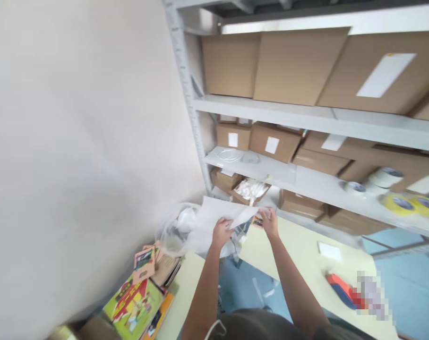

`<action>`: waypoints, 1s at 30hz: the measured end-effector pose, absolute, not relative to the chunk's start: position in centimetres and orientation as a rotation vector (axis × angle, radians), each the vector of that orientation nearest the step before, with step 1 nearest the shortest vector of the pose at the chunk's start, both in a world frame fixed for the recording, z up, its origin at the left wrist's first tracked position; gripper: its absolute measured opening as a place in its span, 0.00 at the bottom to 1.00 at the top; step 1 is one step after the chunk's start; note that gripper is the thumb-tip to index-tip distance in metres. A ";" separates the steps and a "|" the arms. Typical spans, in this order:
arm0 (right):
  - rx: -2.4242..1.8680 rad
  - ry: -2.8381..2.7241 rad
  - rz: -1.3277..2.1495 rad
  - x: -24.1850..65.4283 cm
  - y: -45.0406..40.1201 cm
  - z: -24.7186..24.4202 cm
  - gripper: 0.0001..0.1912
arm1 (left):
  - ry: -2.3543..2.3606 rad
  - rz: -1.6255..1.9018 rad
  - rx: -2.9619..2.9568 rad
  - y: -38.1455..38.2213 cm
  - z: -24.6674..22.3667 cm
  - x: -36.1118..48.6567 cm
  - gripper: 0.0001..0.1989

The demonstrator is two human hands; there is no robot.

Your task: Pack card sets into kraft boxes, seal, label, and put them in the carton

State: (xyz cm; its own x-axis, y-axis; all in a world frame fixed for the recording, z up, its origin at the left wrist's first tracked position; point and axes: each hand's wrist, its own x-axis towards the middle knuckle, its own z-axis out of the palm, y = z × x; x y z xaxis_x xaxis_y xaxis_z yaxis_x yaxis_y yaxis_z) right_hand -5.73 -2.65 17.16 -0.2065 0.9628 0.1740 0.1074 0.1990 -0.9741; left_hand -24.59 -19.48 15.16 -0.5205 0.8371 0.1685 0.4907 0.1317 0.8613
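My left hand (221,232) is closed on the near edge of a thin white sheet (214,215), which looks like paper or soft packing film. With bent fingers, my right hand (270,223) pinches the sheet's right end, where the sheet folds over. Just beside the right fingers, a small card with an orange and dark print (257,221) shows on the pale table (288,241). Left of the sheet sits a clear, loosely coiled plastic bundle (174,233). The fingertips are partly hidden behind the sheet.
Grey shelving (306,111) with cardboard boxes (299,66) stands ahead. Tape rolls (384,177) lie on a shelf. Printed books (136,302) are stacked at lower left. A red and blue object (342,289) and a white rectangle (330,250) rest on the right table.
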 end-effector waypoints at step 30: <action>-1.899 -0.539 0.986 18.0 -0.8 3.4 0.13 | 1.888 0.410 1.453 -3.8 11.9 -20.1 0.16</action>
State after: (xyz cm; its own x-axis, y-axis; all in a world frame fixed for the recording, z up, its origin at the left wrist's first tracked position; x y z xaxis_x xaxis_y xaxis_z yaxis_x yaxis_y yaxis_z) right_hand 17.96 -0.84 3.44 0.5868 0.6947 -0.4160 -0.0240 -0.4986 -0.8665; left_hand -20.09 -3.80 11.92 -0.1169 0.9335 -0.3390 0.7085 0.3175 0.6302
